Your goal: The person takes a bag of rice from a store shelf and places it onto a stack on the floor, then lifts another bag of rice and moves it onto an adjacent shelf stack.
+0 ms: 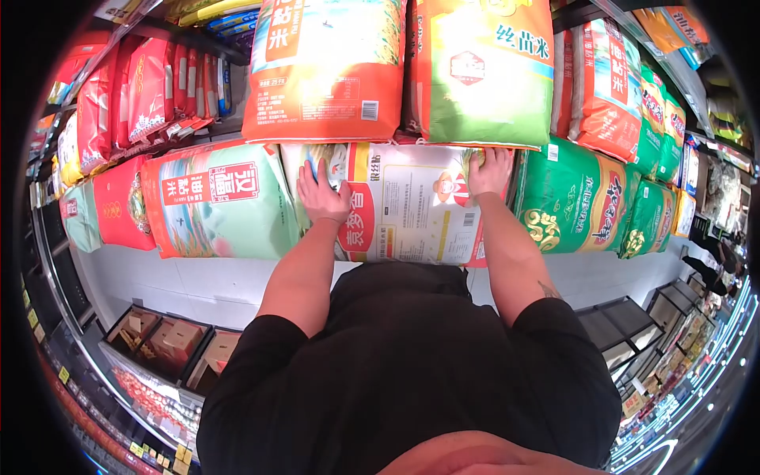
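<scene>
In front of my body lies a white, red and yellow rice bag (412,202) on its side, with printed text and a barcode. My left hand (323,194) rests on its left part, fingers spread. On its right end lies my right hand (489,172), fingers stretched out towards the shelf. Both hands are open and press on the bag rather than close round it. Just behind stand a red rice bag with a blue picture (324,87) and an orange and green rice bag (483,79); their lower edges overhang the white bag's far side.
A pale green and red rice bag (226,198) lies to the left, a green rice bag (574,198) to the right. More upright bags (606,87) fill the shelf behind. Low dark crates with cardboard boxes (174,340) stand at lower left. A person in dark clothes (712,257) is far right.
</scene>
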A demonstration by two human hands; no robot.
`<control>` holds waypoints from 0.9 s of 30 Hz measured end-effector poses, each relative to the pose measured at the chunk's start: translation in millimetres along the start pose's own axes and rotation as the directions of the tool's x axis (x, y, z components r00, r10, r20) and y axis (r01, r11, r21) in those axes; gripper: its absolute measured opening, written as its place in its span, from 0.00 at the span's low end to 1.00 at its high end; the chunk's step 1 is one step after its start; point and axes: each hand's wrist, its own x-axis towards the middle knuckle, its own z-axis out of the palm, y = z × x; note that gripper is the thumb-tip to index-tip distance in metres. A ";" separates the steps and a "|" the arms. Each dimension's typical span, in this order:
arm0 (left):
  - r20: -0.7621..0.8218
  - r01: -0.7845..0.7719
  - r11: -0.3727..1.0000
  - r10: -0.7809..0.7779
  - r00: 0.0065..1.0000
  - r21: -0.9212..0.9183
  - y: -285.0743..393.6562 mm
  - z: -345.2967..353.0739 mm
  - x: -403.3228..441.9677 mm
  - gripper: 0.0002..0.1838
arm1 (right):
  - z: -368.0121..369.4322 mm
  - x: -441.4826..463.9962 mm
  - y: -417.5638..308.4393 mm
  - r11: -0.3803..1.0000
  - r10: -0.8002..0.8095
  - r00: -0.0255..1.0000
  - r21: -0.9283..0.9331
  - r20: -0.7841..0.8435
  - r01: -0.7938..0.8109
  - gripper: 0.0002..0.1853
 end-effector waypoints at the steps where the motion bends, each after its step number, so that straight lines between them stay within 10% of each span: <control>1: 0.003 0.005 1.000 -0.005 1.000 0.003 0.2 -0.4 -0.2 0.41 | -0.2 0.6 0.0 1.000 -0.003 1.000 0.002 0.002 0.003 0.27; 27: 0.004 0.017 1.000 -0.017 1.000 0.014 -2.3 4.3 -0.2 0.41 | -1.1 0.1 0.2 1.000 -0.007 1.000 0.007 -0.004 0.007 0.27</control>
